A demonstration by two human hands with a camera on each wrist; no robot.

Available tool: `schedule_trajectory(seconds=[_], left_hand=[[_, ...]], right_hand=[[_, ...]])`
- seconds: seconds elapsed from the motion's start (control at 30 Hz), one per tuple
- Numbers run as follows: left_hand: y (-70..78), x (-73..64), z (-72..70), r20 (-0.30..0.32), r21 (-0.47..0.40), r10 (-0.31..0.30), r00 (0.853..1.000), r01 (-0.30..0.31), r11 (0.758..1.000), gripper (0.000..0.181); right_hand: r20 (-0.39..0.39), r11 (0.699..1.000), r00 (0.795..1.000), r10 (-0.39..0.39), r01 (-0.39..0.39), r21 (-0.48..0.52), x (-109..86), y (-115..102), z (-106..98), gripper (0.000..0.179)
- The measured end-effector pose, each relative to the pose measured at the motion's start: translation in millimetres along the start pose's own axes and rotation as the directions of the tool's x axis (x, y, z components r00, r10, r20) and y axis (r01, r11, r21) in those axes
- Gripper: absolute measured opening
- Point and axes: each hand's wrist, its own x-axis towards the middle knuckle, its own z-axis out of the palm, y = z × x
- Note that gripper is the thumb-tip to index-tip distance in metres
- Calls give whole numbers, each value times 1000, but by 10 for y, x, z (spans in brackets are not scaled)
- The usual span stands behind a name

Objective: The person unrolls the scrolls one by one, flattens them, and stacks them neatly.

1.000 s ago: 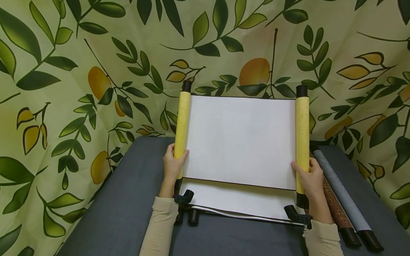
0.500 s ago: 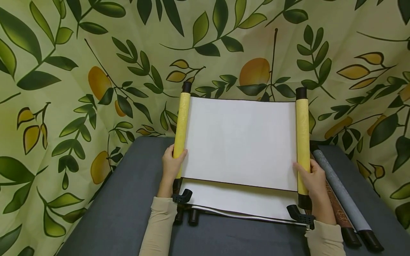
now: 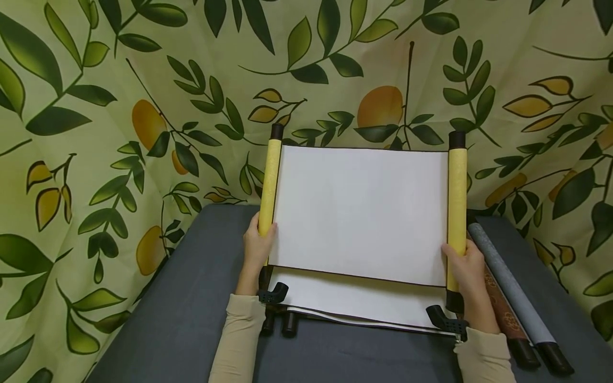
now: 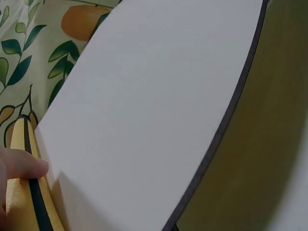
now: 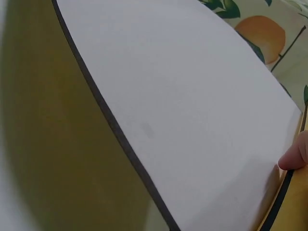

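A yellow hanging scroll is held up partly unrolled, its blank white back or face toward me, with dark edges and black end knobs. My left hand grips its left yellow roll, thumb over the front. Around the right roll my right hand is wrapped, the thumb lying at the paper's edge. Below and behind it, another white sheet lies spread on the table, with dark knobs at its left end.
To the right, a brown patterned scroll and a grey-blue scroll lie side by side on the grey table. A leaf-and-fruit patterned cloth hangs behind and at both sides.
The two yellow rolls have spread slightly farther apart, the right one shifting a little right and the left one a little left. Both hands keep their grip.
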Motion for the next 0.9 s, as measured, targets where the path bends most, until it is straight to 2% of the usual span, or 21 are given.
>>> schedule_trajectory(seconds=[0.23,0.43,0.67,0.77,0.9], left_hand=[[-33,8,23,-5,-4,-40,999,40,999,50],[-34,15,14,-34,-12,-44,998,44,999,49],[-64,27,-26,20,-82,-106,994,107,991,75],[-71,29,-42,25,-95,-112,993,113,989,73],[-74,35,-49,9,-81,-89,996,89,993,65]], right_hand=[[-29,1000,1000,6,-6,0,26,32,12,49],[-75,1000,997,-3,5,30,19,38,-3,50],[-24,999,999,48,-47,26,23,43,-33,74],[-14,998,999,49,-48,32,19,43,-43,76],[-24,998,999,31,-30,49,20,53,-56,66]])
